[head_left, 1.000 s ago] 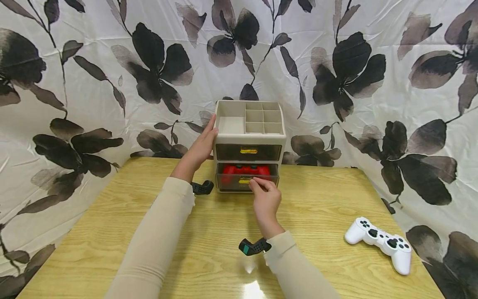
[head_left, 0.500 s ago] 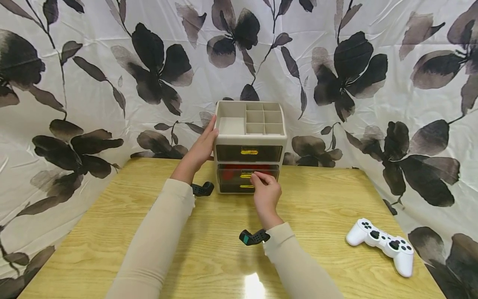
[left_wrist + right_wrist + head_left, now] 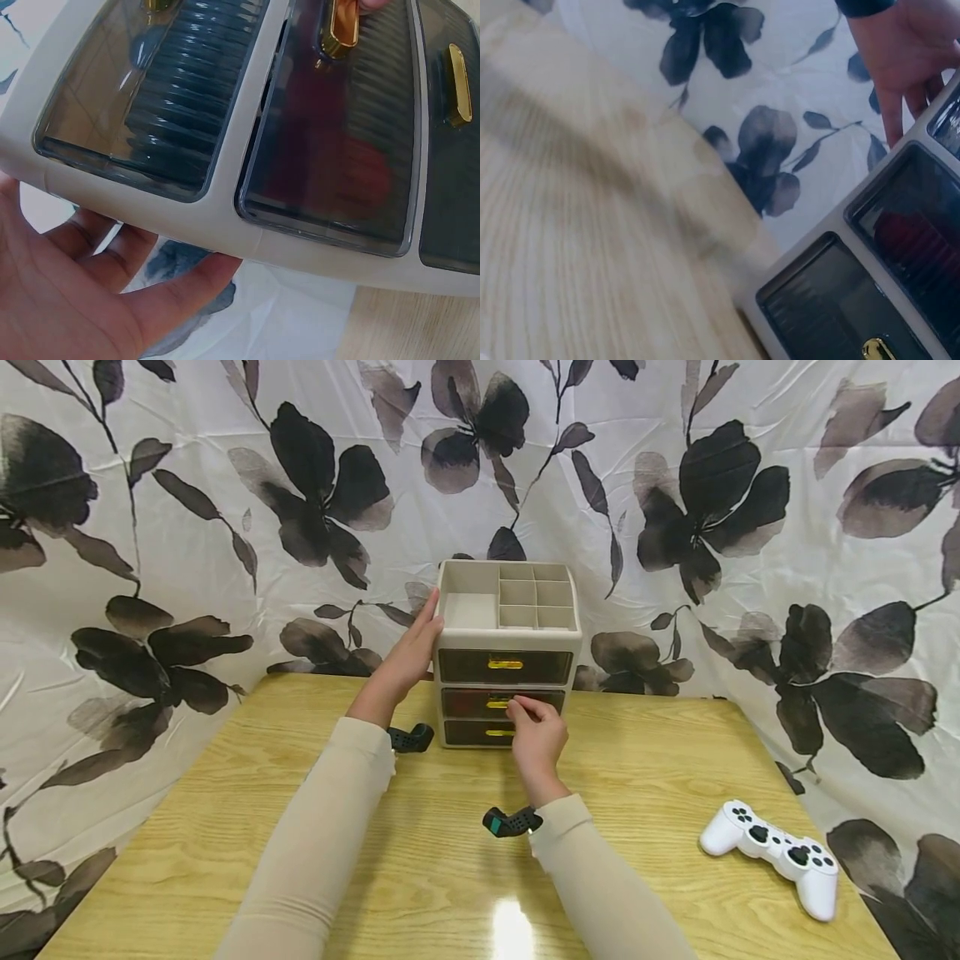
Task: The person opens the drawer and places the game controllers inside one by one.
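A cream desktop drawer organizer (image 3: 510, 637) stands at the back of the table, with dark see-through drawer fronts and gold handles. My left hand (image 3: 408, 658) rests along its left side, the fingers fairly straight. With thumb and fingertips, my right hand (image 3: 540, 739) pinches the gold handle (image 3: 497, 703) of the middle drawer (image 3: 463, 703). That drawer sits nearly flush with the frame; a thin gap shows along its edge in the left wrist view. Behind its tinted front, a red game controller (image 3: 364, 176) shows dimly. The right fingertips are mostly hidden in both wrist views.
A white game controller (image 3: 776, 858) lies on the wooden table (image 3: 622, 793) at the right. The organizer's top has one wide compartment (image 3: 470, 608) and several small ones. Behind the table hangs a white floral cloth (image 3: 480, 527).
The middle drawer, pulled out a second ago with the red controller plainly visible, has slid inward. My right hand moved forward with its handle. My left hand stays on the organizer's side.
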A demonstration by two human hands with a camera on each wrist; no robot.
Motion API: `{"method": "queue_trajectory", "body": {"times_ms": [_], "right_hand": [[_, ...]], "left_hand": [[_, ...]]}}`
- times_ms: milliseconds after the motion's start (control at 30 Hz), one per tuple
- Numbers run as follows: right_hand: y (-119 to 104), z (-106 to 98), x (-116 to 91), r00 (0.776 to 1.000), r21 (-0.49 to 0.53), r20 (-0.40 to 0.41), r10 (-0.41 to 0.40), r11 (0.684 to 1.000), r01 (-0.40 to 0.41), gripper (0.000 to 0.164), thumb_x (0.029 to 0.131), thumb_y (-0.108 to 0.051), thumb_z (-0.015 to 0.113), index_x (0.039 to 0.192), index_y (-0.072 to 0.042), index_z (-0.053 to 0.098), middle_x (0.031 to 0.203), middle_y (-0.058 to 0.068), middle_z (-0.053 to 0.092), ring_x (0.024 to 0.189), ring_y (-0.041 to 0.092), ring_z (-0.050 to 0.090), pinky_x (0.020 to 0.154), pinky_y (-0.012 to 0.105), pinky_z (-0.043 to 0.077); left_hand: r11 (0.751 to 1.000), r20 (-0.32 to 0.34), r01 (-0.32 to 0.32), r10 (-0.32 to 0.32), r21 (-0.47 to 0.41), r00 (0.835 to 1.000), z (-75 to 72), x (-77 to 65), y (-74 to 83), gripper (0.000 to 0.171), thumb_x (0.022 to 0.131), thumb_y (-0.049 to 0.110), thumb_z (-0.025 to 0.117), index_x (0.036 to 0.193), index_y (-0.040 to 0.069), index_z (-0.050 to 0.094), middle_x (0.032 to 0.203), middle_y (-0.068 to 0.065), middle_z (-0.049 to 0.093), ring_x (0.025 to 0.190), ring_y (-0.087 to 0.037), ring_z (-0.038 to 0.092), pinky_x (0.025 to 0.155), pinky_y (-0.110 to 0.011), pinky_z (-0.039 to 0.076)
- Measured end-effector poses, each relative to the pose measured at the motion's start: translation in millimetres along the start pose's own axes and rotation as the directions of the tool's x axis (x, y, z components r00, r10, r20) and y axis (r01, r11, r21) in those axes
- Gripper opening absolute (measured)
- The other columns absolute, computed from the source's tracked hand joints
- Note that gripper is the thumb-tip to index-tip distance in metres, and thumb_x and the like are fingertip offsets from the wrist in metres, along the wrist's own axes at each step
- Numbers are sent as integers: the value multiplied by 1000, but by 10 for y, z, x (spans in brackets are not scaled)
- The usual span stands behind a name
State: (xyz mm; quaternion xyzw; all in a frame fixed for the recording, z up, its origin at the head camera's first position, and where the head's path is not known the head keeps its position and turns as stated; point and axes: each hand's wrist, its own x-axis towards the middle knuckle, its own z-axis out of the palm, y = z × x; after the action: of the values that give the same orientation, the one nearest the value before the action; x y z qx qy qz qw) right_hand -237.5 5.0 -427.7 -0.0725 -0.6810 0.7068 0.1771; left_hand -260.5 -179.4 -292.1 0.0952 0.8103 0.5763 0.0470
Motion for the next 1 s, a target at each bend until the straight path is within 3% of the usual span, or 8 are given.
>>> {"method": "queue_trajectory", "body": {"times_ms": [200, 633, 1000], "right_hand": [[-1, 6, 38, 1000, -17, -7, -13, 1000, 13, 14, 89, -22, 72, 100, -14, 76, 103, 3, 64, 90, 16, 70, 77, 28, 57], [0, 18, 81, 1000, -17, 2, -25, 1000, 25, 14, 89, -23, 72, 99, -14, 76, 103, 3, 64, 90, 16, 69, 75, 27, 57], [47, -17, 66, 999, 19, 40, -14, 1000, 13, 13, 89, -23, 72, 98, -14, 75, 99, 6, 70, 88, 17, 70, 86, 45, 56]], "left_hand": [[1000, 6, -10, 10, -7, 1000, -3, 0, 0, 55, 107, 37, 22, 154, 42, -6, 164, 4, -7, 146, -39, 21, 100, -67, 39], [1000, -6, -3, 3, 12, 1000, -17, 20, 16, 54, 107, 38, 22, 154, 44, -5, 165, 4, -5, 145, -38, 23, 99, -66, 40], [1000, 0, -10, 10, 7, 1000, -16, 17, -34, 55, 107, 38, 22, 154, 42, -5, 165, 3, -5, 145, -39, 23, 98, -67, 40]]}}
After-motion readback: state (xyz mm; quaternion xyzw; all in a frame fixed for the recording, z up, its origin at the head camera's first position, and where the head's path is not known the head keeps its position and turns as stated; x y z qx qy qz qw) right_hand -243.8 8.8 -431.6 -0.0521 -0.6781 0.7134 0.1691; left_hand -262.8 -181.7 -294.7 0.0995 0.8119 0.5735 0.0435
